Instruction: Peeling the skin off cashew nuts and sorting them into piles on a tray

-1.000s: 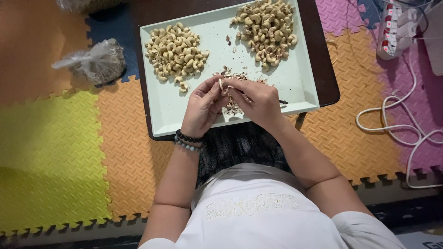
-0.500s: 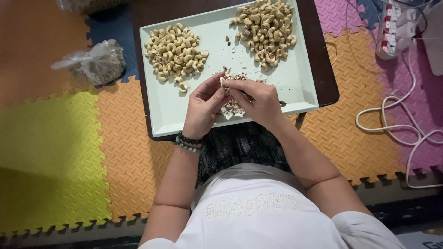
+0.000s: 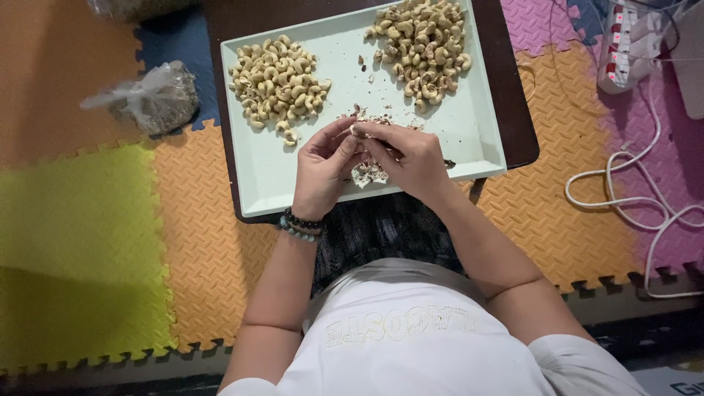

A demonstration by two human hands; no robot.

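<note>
Cashew nut, pale and small, sits pinched between the fingertips of both hands just above the near middle of a pale green tray. The left hand closes its fingers on the nut from one side, and the right hand closes on it from the other, thumb and forefinger working at its skin. This looks like the peeling step; the next move would call for a light pull so the kernel does not snap. Directly below the hands lies a litter of brown skin scraps. Farther up the tray are two heaps: a left cashew pile and a right cashew pile. The tray rests on a dark table over coloured foam floor mats.
</note>
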